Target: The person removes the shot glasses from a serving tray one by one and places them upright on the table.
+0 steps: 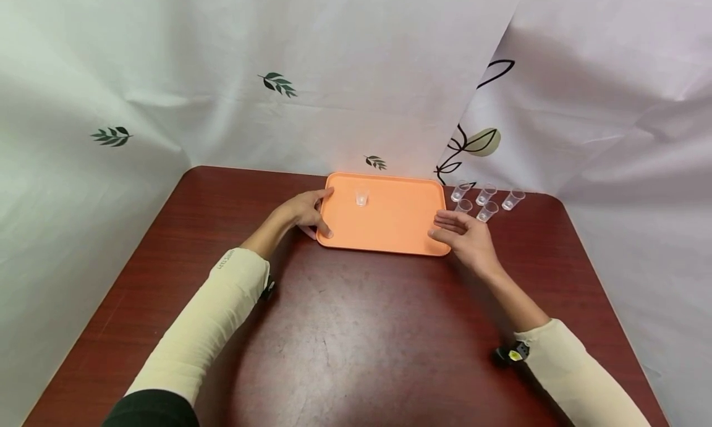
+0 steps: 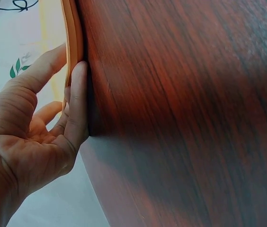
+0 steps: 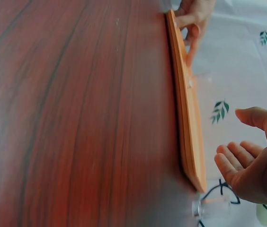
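Observation:
An orange tray (image 1: 392, 223) lies at the far side of the table, one small clear cup (image 1: 362, 198) standing on its left part. My left hand (image 1: 303, 209) grips the tray's left end. In the left wrist view, that hand (image 2: 43, 123) has the thumb and fingers around the tray's rim (image 2: 73, 42). Over at the other end, my right hand (image 1: 471, 240) is held with loosely extended fingers and nothing in it. The right wrist view shows that hand (image 3: 256, 156) raised beside the tray (image 3: 190, 127), palm turned up.
Several clear cups (image 1: 486, 195) stand on the table right of the tray, just behind my right hand. The dark red-brown table (image 1: 356, 328) stretches toward me. White cloth (image 1: 356, 105) with printed leaves hangs behind the table and along its sides.

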`<action>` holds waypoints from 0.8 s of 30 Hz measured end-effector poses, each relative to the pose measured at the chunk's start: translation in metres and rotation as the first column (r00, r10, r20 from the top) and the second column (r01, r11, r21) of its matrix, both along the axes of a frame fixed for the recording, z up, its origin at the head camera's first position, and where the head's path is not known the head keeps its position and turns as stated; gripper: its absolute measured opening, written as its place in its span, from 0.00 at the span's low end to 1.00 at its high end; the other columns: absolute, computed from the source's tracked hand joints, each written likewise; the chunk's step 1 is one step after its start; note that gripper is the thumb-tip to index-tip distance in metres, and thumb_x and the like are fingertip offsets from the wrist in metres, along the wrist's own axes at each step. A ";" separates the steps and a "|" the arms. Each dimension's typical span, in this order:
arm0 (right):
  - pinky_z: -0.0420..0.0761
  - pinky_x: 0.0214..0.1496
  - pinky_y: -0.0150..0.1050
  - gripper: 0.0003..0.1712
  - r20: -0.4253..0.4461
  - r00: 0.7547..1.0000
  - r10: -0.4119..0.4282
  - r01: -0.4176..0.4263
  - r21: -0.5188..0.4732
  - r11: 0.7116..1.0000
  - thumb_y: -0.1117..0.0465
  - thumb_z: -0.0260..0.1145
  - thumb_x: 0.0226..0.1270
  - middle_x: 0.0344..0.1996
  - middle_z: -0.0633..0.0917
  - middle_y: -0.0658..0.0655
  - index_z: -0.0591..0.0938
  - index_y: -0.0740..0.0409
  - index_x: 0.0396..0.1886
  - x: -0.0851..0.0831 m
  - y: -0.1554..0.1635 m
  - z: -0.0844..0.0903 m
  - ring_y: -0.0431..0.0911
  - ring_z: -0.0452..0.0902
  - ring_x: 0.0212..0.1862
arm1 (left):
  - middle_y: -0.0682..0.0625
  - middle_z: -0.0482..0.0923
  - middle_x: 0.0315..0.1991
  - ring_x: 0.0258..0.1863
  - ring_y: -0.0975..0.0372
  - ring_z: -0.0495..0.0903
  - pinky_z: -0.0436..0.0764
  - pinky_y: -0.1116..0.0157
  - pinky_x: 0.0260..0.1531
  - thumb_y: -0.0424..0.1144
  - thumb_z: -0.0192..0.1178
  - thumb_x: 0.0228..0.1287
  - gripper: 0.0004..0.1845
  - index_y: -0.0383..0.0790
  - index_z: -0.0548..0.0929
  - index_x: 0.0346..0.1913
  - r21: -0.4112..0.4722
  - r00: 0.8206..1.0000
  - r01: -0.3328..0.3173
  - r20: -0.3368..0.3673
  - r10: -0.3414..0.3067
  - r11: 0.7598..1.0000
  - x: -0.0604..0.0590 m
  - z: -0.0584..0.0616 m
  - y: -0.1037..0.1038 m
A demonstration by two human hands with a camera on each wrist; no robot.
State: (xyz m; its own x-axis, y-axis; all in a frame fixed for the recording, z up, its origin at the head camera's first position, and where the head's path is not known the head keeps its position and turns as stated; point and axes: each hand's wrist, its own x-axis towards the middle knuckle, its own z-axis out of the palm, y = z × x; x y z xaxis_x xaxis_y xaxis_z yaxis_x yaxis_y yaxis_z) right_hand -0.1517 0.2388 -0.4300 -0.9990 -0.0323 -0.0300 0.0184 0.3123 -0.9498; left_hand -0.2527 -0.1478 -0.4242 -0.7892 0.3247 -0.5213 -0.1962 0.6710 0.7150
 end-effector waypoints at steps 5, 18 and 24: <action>0.90 0.58 0.20 0.33 -0.013 0.999 0.039 -0.038 0.023 0.999 0.64 0.81 0.73 0.66 0.88 0.73 0.83 0.72 0.73 -0.005 -0.018 -0.003 0.58 0.90 0.67 | 0.32 0.61 0.82 0.31 0.60 0.88 0.97 0.63 0.33 0.25 0.83 0.61 0.69 0.55 0.48 0.95 -0.007 1.000 0.005 0.006 -0.005 1.000 0.000 0.000 0.000; 0.90 0.60 0.24 0.31 -0.005 0.998 0.061 -0.061 -0.017 0.998 0.66 0.80 0.73 0.65 0.90 0.71 0.84 0.70 0.72 -0.026 -0.065 -0.011 0.64 0.88 0.69 | 0.33 0.61 0.79 0.29 0.61 0.88 0.98 0.62 0.35 0.25 0.84 0.60 0.69 0.53 0.49 0.95 -0.019 1.000 0.007 -0.002 -0.007 1.000 -0.001 0.000 0.000; 0.93 0.66 0.35 0.31 0.008 0.999 0.052 -0.052 -0.075 0.996 0.66 0.80 0.72 0.65 0.89 0.71 0.84 0.71 0.72 -0.038 -0.086 -0.015 0.63 0.88 0.69 | 0.33 0.66 0.71 0.29 0.61 0.88 0.98 0.62 0.34 0.25 0.84 0.59 0.69 0.52 0.50 0.95 -0.027 1.000 0.014 -0.013 -0.014 1.000 -0.002 -0.001 0.000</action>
